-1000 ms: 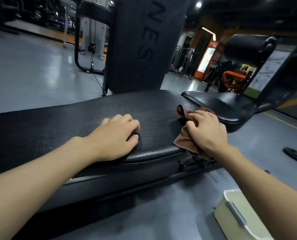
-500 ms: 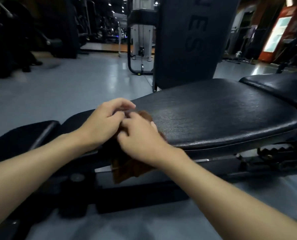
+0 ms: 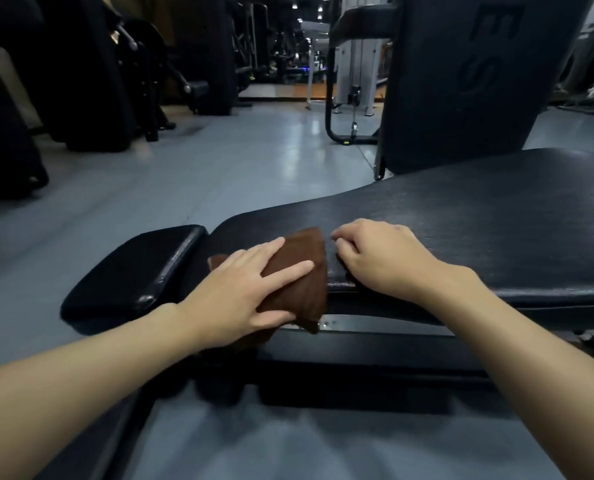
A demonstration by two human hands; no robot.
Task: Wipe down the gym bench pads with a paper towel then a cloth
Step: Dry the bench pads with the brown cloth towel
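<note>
A folded brown cloth (image 3: 304, 268) lies over the left end of the long black bench pad (image 3: 479, 223), hanging down over its near edge. My left hand (image 3: 243, 289) presses flat on the cloth with straight, spread fingers. My right hand (image 3: 382, 258) rests on the pad just right of the cloth, fingers loosely curled, holding nothing. A smaller black pad (image 3: 132, 271) sits to the left of the long one, with a narrow gap between them.
The bench's black frame (image 3: 357, 362) runs below the pads over the grey floor (image 3: 219, 168). A tall black upright pad (image 3: 468, 81) stands behind the bench at right. Dark gym machines (image 3: 91, 71) line the far left.
The cloth has passed from my right hand to my left, which now presses on it flat. Both hands moved from the pad's right end to its left end. The view has turned left.
</note>
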